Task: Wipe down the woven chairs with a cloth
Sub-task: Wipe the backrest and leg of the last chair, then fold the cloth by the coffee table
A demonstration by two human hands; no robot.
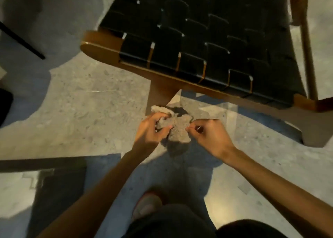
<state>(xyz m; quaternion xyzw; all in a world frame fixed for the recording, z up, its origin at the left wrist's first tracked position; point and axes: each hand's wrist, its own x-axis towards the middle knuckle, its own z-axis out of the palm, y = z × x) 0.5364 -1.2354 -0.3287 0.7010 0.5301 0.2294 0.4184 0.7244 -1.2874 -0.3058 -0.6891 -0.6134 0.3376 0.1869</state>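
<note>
So the cloth is a small, crumpled, greyish-tan rag, bunched up between both hands out over the floor. It's just in front of the chair and not touching it. The left hand has its fingers curled round the left side of the rag, with a fold sticking out past the knuckles. The right hand pinches the rag's right edge between thumb and fingertips, the rest of its fingers tucked in. So both hands are gripping the cloth, pretty close together, with the rag stretched a bit between them and a bit of it hanging below. The chair fills the top right of the view: a seat of wide black straps woven over and under each other, set in a brown wooden frame. The front rail runs at a slant from the left down toward the right, and one wooden leg comes down just above the hands. The floor is pale speckled stone with big blurry shadows across it. At the bottom you can see the person's dark trousers and one light shoe poking out. There's a dark boxy thing at lower left that I can't make out, and a thin black bar at the upper left. The whole view is a bit motion-blurred.
</note>
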